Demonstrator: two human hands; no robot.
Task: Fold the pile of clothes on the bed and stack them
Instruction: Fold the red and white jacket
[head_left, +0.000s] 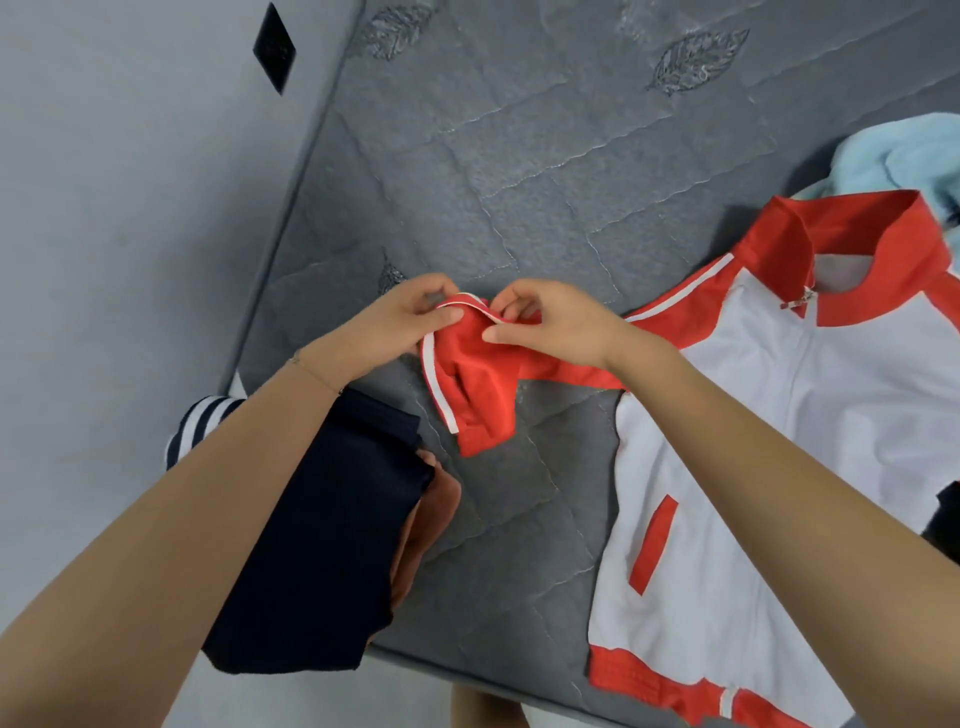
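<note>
At the far left, a black diamond-shaped object (274, 48) sits on the pale grey surface beside the bed (493, 156). The bed's grey quilted mattress with stitched leaf motifs carries all the clothes.

At the mattress's left edge, a striped garment (202, 423) in navy and white peeks out from under the left forearm. Just right of it lies a navy garment (322, 519), flat and folded, with its near end hanging over the mattress's front edge. A brown garment (434, 512) lies beneath it and shows only along its right side.

The left hand (395, 322), with a thin bracelet (311, 371) at the wrist, pinches the end of a red sleeve (478, 384) between thumb and curled fingers. The sleeve has a white stripe along it and is bunched and lifted slightly off the mattress, its lower fold drooping toward the near side. The right hand (550, 322) grips the same sleeve just beside the left, thumb under and fingers curled over the striped edge, so the two hands nearly touch.

The sleeve belongs to a jacket (753, 441), white with a red collar, red hem and a red pocket slit. It lies spread front-up on the right half of the bed with the zip closed. Past its collar, at the right edge, a light blue garment (909, 156) lies crumpled on the mattress. A dark cloth (946, 512) shows at the far right; what it is cannot be told.
</note>
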